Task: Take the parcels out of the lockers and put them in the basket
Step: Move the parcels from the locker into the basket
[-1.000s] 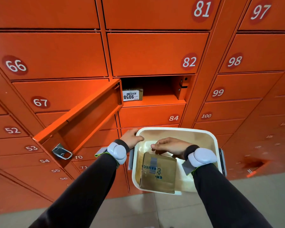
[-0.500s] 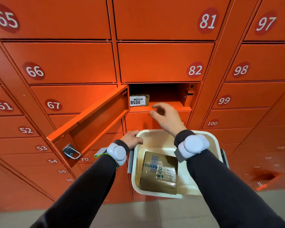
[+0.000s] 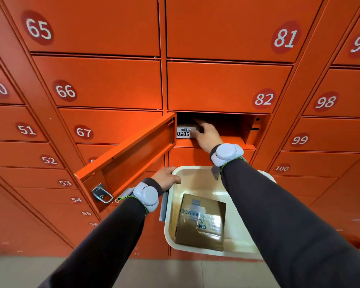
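Observation:
A small cardboard parcel with a white barcode label reading 9050 sits at the left of the open locker under door 82. My right hand is inside that locker, fingers wrapped over the parcel's top and right side. My left hand grips the far left rim of the cream plastic basket, held below the locker. A brown cardboard parcel with clear tape and a label lies flat in the basket.
The locker's orange door swings out to the left, its metal latch near my left wrist. Closed numbered orange lockers fill the wall all around. Grey floor runs along the bottom.
My right hand left the parcel in the basket, rose and reached into the open locker, where it now closes on the 9050 parcel. The left hand kept holding the basket.

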Tool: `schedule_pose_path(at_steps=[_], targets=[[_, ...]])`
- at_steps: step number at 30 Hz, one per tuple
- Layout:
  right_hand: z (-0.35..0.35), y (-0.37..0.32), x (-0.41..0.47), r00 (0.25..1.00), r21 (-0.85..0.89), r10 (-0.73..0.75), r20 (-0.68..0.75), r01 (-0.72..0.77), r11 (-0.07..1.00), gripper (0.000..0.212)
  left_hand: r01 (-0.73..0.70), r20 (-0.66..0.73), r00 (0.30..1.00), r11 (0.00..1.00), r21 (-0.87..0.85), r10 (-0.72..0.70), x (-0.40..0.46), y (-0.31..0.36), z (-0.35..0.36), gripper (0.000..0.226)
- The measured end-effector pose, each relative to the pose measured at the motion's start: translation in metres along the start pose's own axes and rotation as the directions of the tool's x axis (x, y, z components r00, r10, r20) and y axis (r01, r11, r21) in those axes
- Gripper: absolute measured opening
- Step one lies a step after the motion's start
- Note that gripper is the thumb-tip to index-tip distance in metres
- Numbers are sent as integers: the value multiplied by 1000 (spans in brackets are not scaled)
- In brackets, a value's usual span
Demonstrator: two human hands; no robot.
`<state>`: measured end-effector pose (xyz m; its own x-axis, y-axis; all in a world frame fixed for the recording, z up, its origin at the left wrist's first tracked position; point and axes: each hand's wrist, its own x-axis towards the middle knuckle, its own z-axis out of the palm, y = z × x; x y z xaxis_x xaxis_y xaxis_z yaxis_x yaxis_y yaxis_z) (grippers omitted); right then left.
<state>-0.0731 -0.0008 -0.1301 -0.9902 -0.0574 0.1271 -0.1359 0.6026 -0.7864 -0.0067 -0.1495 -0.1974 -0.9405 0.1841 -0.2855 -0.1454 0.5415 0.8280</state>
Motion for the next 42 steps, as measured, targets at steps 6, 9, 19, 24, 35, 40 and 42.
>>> schedule_pose_path(at_steps=[6,9,19,24,35,40,42], targets=[[-6,12,-10,995,0,25,-102,-25,1000,37,-19,-38,999,1000,-11,18,5,3,-2,13],[-10,18,-22,977,22,-3,-214,8,1000,29,-18,-38,999,1000,-17,18,7,2,0,15],[-23,15,-41,928,147,112,-356,-63,987,29,2,0,1000,1000,-8,-2,10,2,6,28],[-30,22,-49,947,272,275,-165,-224,936,64,-13,-8,1000,1000,-7,13,11,3,6,27],[-37,41,-73,973,251,231,10,-226,941,92,-13,2,1000,1000,18,13,11,3,9,9],[-34,46,-86,942,365,253,219,-320,874,48,-1,-12,1000,1000,28,1,8,1,10,10],[-34,49,-89,935,308,258,243,-326,894,35,18,-19,1000,999,29,-17,7,2,10,11]])
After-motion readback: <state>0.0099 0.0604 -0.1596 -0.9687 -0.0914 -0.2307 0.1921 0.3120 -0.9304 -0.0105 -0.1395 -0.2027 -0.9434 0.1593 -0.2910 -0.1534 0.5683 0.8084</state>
